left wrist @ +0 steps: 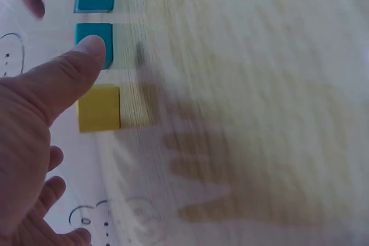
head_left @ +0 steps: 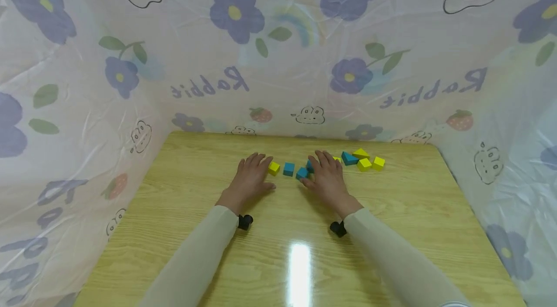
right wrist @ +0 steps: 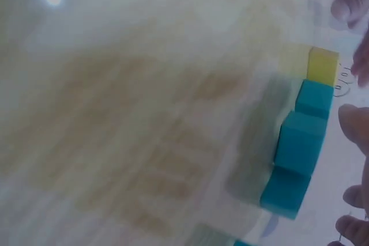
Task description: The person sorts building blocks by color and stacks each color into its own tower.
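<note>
On the wooden table, my left hand (head_left: 248, 180) lies beside a yellow cube (head_left: 273, 168), its fingers loosely bent and gripping nothing. In the left wrist view its thumb overlaps a blue cube (left wrist: 86, 30); contact cannot be told. My right hand (head_left: 328, 181) hovers at the blue blocks, fingers spread and thumb near another blue cube (head_left: 302, 173). Its fingers partly hide a further blue block (head_left: 310, 166) and a yellow block (head_left: 337, 158). The right wrist view shows a gap between its thumb and the row of blue blocks (right wrist: 300, 142).
Right of my right hand lie a blue triangular block (head_left: 349, 158), a yellow triangular block (head_left: 360, 153) and two yellow cubes (head_left: 364, 165). A patterned sheet (head_left: 278, 80) rises behind the wooden table (head_left: 296, 220) and along its sides. Black devices are strapped at both wrists.
</note>
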Action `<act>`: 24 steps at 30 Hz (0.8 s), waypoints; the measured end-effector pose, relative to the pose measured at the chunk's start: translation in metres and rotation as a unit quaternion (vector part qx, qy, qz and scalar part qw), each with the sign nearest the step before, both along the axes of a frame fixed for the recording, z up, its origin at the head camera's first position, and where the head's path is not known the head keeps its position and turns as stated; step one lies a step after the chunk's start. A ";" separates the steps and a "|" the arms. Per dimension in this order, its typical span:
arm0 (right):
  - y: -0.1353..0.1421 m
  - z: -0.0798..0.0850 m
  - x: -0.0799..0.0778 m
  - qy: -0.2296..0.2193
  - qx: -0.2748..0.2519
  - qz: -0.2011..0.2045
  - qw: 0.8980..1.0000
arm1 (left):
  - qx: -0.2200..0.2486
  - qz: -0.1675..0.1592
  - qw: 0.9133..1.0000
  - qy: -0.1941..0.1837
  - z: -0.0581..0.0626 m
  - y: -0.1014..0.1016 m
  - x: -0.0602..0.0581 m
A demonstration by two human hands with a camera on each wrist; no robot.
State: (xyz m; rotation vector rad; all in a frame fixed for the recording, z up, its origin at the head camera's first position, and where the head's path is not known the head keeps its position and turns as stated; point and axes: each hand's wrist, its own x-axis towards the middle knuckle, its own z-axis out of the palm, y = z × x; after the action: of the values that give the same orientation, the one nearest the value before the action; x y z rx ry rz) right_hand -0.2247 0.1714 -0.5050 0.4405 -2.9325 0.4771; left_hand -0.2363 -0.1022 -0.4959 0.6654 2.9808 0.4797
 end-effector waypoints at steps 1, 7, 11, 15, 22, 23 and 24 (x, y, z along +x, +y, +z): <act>-0.004 0.000 -0.004 -0.004 0.006 0.001 1.000 | -0.002 -0.003 1.000 0.002 -0.001 0.003 -0.004; -0.024 -0.005 -0.021 -0.034 0.035 0.011 0.999 | -0.018 -0.015 1.000 0.014 -0.005 0.022 -0.021; -0.032 -0.010 -0.025 -0.039 0.044 0.020 0.998 | -0.032 -0.020 0.999 0.009 -0.008 0.030 -0.026; -0.038 -0.013 -0.026 -0.020 0.041 0.028 0.999 | -0.044 -0.009 0.999 0.008 -0.010 0.033 -0.028; -0.044 -0.014 -0.030 -0.015 0.047 0.028 0.998 | -0.045 -0.022 0.998 0.034 -0.016 0.038 -0.033; -0.044 -0.014 -0.031 -0.016 0.048 0.027 0.998 | -0.047 -0.023 0.998 0.038 -0.017 0.039 -0.034; -0.044 -0.015 -0.031 -0.015 0.049 0.027 0.998 | -0.047 -0.023 0.998 0.043 -0.017 0.039 -0.035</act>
State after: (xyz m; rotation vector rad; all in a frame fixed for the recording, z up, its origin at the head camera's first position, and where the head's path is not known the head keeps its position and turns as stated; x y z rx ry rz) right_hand -0.2558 0.1269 -0.5196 0.5314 -2.9900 0.3499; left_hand -0.2709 -0.0633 -0.5132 0.7626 3.0369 0.3142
